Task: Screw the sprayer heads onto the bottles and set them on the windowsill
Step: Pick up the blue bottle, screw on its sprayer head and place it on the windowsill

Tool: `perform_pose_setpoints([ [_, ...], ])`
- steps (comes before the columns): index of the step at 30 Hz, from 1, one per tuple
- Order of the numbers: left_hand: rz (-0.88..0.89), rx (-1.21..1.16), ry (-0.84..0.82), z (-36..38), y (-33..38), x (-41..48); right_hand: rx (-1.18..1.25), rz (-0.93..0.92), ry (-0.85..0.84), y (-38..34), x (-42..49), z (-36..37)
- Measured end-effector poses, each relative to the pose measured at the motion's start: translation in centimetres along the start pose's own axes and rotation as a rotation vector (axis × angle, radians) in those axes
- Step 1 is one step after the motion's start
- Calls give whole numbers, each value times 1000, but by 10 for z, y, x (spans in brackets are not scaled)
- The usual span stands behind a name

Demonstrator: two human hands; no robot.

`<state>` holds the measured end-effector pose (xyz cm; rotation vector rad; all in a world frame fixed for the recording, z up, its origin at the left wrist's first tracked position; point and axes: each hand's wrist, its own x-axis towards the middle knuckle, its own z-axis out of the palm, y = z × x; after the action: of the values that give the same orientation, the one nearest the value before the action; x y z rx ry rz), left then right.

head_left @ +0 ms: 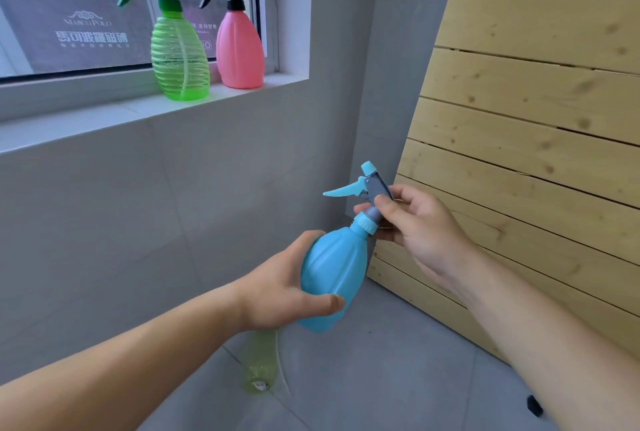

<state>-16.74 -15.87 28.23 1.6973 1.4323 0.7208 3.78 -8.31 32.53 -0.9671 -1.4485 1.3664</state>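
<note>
My left hand (277, 288) grips the body of a light blue bottle (334, 278), held tilted in mid-air below the windowsill. My right hand (419, 226) pinches the grey and blue sprayer head (372, 188) that sits on the bottle's neck, its trigger pointing left. On the white windowsill (104, 119) stand a clear green ribbed bottle (180, 53) with a white and green sprayer head and a pink bottle (240, 49) with a black sprayer head, side by side and upright. A pale yellow-green bottle (259, 365) lies on the floor under my left wrist, partly hidden.
A wooden slatted panel (536, 119) leans against the wall on the right, close to my right hand. Grey tiled wall (138, 222) runs below the sill. Grey floor tiles (381, 378) lie underneath, with a small black object (534, 405) at the lower right.
</note>
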Motion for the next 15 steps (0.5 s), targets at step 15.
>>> perform_pose_setpoints([
  [15, -63, -175, -99, -9, -4, -8, -17, 108, -447, 5, 6, -6],
])
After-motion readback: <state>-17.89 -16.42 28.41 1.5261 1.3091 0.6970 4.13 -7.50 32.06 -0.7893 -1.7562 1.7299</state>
